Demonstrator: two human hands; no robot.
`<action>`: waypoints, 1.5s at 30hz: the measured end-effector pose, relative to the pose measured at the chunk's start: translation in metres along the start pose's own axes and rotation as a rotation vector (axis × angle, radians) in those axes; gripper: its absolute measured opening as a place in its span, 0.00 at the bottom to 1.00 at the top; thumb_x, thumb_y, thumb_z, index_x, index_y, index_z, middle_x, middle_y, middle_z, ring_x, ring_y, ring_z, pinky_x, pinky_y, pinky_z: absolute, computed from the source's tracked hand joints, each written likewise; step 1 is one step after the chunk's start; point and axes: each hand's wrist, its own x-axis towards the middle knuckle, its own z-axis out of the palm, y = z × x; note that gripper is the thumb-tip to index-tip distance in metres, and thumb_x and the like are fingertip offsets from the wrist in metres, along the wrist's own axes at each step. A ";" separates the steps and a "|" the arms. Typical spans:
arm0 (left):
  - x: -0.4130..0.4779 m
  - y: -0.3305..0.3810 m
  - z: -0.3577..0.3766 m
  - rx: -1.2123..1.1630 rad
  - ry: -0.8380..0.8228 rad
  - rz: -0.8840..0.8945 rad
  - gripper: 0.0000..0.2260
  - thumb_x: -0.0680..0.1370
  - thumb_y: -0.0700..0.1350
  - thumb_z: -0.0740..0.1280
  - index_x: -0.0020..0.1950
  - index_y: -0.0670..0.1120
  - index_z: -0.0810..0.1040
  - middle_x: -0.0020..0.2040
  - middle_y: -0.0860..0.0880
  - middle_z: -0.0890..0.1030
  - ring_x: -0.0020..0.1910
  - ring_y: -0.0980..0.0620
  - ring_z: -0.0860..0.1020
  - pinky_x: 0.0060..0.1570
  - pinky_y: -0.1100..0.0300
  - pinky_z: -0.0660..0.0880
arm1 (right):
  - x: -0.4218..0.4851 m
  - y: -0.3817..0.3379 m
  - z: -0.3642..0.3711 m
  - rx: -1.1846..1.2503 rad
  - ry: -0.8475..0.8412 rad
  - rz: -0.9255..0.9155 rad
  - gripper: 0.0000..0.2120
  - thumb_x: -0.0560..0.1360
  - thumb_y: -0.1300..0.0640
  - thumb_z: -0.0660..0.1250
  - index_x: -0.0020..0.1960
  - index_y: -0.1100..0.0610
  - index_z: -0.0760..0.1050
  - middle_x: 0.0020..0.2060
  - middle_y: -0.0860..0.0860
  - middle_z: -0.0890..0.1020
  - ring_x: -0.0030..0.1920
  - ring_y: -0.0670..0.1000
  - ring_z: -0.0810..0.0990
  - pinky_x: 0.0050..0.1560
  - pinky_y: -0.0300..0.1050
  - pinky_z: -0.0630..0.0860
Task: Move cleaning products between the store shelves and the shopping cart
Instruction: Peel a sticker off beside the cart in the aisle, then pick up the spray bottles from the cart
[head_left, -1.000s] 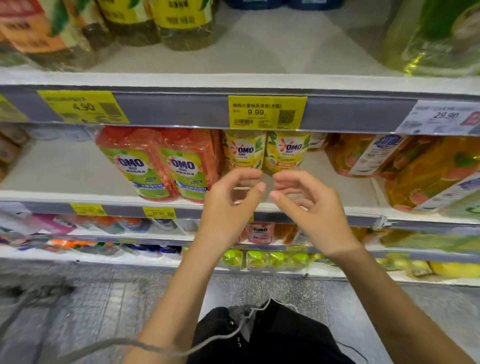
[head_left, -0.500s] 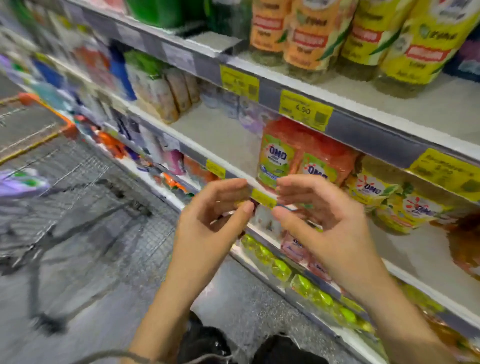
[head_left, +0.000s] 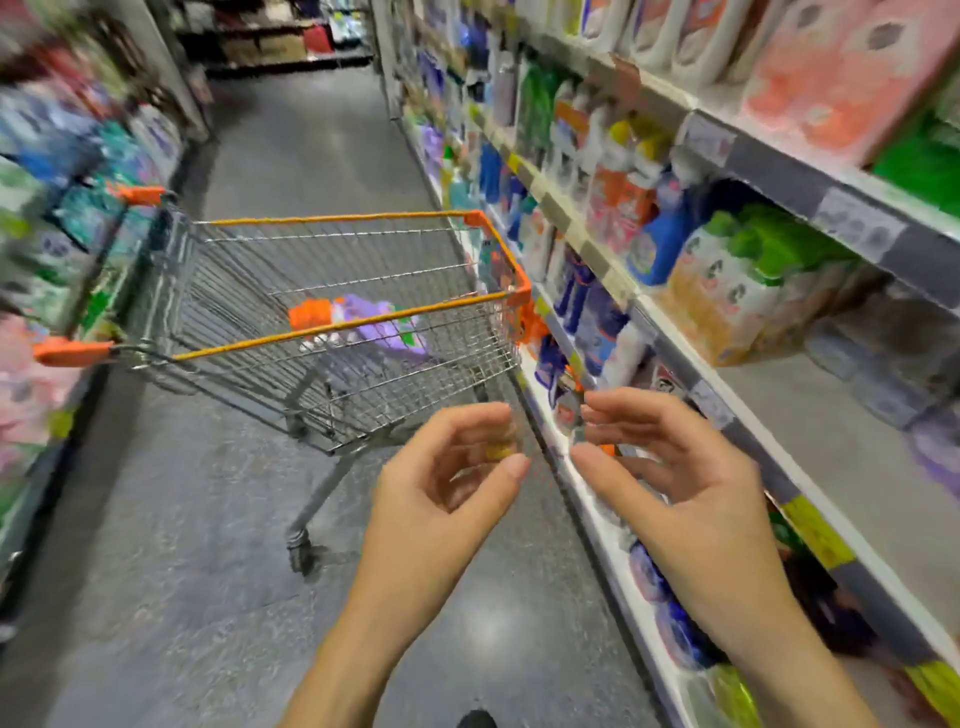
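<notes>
A wire shopping cart (head_left: 498, 299) with orange trim stands in the aisle ahead and to my left. Inside it lies a purple pouch with an orange top (head_left: 358, 322). My left hand (head_left: 441, 488) and my right hand (head_left: 675, 483) hover side by side in front of me, below the cart's near corner. Both have loosely curled fingers and hold nothing. Store shelves (head_left: 753, 322) packed with cleaning bottles and refill packs run along my right side.
Another row of shelves (head_left: 62, 218) with packaged goods lines the left of the aisle. Grey floor (head_left: 311, 130) stretches ahead past the cart to a far shelf unit. The view is blurred by motion.
My view has swung left, from facing the OMO pouches on the shelf to looking down the aisle at the cart. Both hands keep the same empty, near-touching pose.
</notes>
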 end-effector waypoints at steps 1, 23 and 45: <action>0.010 -0.002 -0.013 0.005 0.020 -0.002 0.11 0.71 0.42 0.73 0.53 0.47 0.80 0.48 0.53 0.84 0.48 0.57 0.82 0.48 0.68 0.76 | 0.013 0.003 0.013 0.004 -0.026 -0.003 0.13 0.68 0.55 0.73 0.52 0.48 0.80 0.50 0.47 0.84 0.52 0.49 0.82 0.48 0.35 0.77; 0.284 -0.044 -0.147 0.042 0.466 -0.078 0.14 0.70 0.43 0.75 0.54 0.47 0.79 0.50 0.52 0.84 0.52 0.56 0.82 0.50 0.68 0.75 | 0.343 0.091 0.186 0.038 -0.465 0.023 0.15 0.69 0.50 0.77 0.53 0.49 0.79 0.49 0.43 0.83 0.50 0.45 0.82 0.47 0.33 0.77; 0.484 -0.177 -0.332 0.100 0.426 -0.324 0.28 0.72 0.33 0.72 0.64 0.56 0.66 0.57 0.58 0.75 0.51 0.60 0.79 0.47 0.65 0.77 | 0.493 0.269 0.394 -0.181 -0.447 0.324 0.35 0.65 0.47 0.77 0.66 0.39 0.64 0.59 0.44 0.74 0.54 0.46 0.78 0.50 0.44 0.78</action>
